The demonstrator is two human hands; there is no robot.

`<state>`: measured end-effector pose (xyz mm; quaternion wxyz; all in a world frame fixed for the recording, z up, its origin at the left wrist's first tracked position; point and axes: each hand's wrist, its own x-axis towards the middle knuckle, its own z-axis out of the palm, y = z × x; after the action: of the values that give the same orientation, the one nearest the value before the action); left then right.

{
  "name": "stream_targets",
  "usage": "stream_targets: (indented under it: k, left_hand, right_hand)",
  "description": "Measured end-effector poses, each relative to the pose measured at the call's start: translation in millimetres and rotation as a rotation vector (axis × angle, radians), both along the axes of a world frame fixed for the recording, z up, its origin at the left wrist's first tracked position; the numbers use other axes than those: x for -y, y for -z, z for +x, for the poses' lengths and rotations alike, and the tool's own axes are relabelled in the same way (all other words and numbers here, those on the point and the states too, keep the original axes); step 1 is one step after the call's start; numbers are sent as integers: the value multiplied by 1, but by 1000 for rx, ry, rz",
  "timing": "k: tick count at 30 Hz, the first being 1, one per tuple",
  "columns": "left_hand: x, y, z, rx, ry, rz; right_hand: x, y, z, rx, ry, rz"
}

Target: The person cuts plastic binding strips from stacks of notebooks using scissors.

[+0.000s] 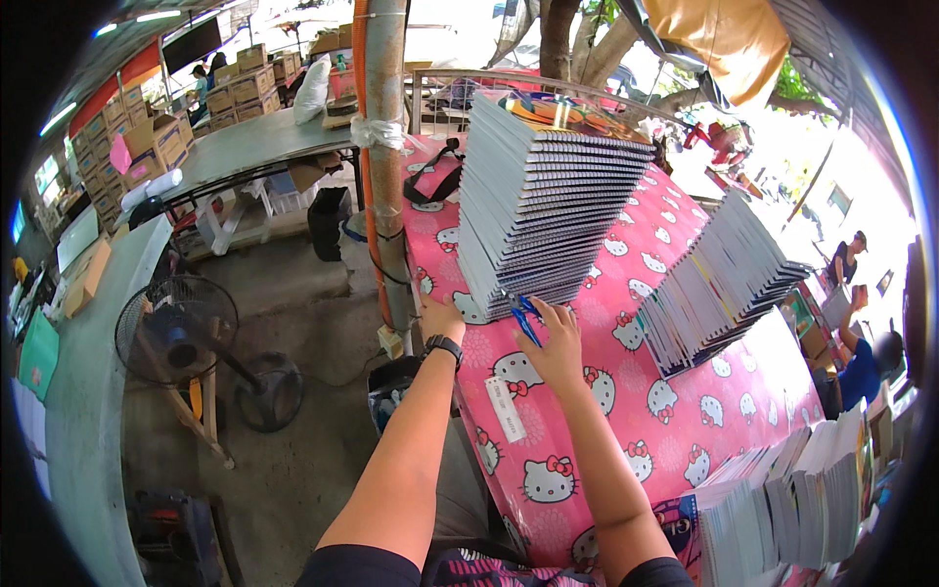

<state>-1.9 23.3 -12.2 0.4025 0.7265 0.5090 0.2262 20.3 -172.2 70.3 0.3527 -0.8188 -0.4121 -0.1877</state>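
Pliers (pixel 526 325) with blue handles, or a similar small cutter, sit in the right hand (pixel 561 354), the grips between thumb and fingers. Their long axis slants forward and to the left, out from that palm, and the working end meets the foot of the tall stack of spiral-bound books (pixel 567 215) in the view, at its near corner — whether metal touches wire is too small to tell.

That corner is the relation to watch. The stack stands toward the left edge of the pink-covered worktop (pixel 675 440), straight ahead of both hands, with its dark coils facing the person and the right. The right hand is on the coil side and has the tool; the left hand (pixel 440 318) is on the other side of the corner, at the worktop's left edge, low beside the page-edge face. Its fingers are partly lost from sight, so I cannot tell whether they press on the books, hold anything or merely rest there. The pliers lie between the two hands, much nearer the right.

A shorter stack of books (pixel 719 279) leans farther right, apart from the hands, and more book piles (pixel 782 519) fill the near right corner. A white strip (pixel 506 411) lies nearer the person — between the forearms, close to the left edge.
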Motion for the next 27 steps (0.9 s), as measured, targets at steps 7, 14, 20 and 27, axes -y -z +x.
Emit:
stream_targets:
  k: [7,14,20,27]
  left_hand:
    - [0,0,-1,-17,3,34]
    - [2,0,0,-5,9,9]
    - [1,2,0,21,9,14]
    - [4,-6,-2,11,-3,4]
  right_hand:
    - [0,-2,1,151,83,-67]
    - [11,5,36,-1638,-571,353]
    - [4,9,5,-357,-123,70]
    - [4,11,2,53,36,-34]
